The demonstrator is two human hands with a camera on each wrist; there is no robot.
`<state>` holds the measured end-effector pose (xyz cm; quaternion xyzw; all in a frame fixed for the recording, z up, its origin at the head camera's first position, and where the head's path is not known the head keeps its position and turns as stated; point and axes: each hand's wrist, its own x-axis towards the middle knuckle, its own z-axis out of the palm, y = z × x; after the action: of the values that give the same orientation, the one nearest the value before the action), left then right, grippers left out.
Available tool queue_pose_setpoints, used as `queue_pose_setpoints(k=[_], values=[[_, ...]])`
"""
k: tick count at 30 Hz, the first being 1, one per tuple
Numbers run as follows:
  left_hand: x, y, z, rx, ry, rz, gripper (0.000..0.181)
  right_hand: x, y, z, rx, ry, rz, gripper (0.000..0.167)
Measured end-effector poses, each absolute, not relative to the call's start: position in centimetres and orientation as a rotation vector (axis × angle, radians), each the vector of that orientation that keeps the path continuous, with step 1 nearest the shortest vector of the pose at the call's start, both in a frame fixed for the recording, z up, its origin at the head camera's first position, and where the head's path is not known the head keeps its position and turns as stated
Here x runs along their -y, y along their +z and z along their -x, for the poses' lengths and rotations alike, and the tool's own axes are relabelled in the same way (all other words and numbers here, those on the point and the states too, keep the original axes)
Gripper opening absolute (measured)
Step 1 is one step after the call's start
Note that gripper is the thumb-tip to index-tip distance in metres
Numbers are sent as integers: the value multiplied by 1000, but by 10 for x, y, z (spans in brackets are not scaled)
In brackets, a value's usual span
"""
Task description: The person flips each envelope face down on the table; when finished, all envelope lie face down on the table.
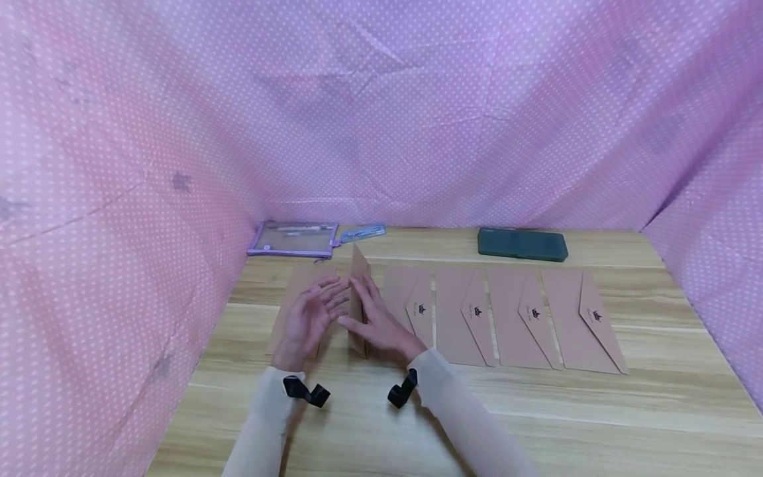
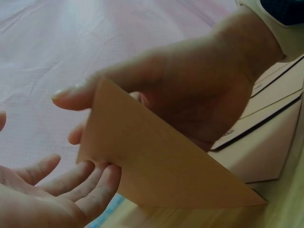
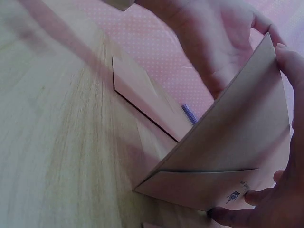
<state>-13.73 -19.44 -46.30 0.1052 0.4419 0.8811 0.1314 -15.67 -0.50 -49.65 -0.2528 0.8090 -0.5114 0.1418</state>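
A brown kraft envelope [image 1: 357, 305] stands on its edge on the table, tilted, between the two hands. My right hand [image 1: 381, 321] grips it, thumb at its near edge and fingers along the flap side; the right wrist view shows the flap with a small dark print [image 3: 233, 196]. My left hand [image 1: 312, 318] is palm up with loosely extended fingers, its fingertips [image 2: 111, 178] touching the envelope's plain face. Below the left hand, a plain brown envelope [image 1: 292, 291] lies flat. In the right wrist view, the held envelope partly hides the left hand [image 3: 213, 38].
Several flat envelopes with crown prints lie in a row to the right, from the nearest envelope [image 1: 396, 285] to the last envelope [image 1: 563, 311]. Toward the back are a purple-edged clear zip pouch [image 1: 292, 240], a small blue packet [image 1: 362, 232] and a dark green case [image 1: 521, 244]. Pink dotted cloth [image 1: 381, 132] surrounds the table.
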Motion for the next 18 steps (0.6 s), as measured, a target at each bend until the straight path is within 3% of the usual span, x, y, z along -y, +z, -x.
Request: queue_pose_setpoints(k=[6,18], values=[[192,-469,138,-1284,2543,-280,46,4,-498,158,-2317,-1536,728,88],[196,-488,141,-1299,2496,-193,50,-1,-496,157,-2274,-1599,715,88]])
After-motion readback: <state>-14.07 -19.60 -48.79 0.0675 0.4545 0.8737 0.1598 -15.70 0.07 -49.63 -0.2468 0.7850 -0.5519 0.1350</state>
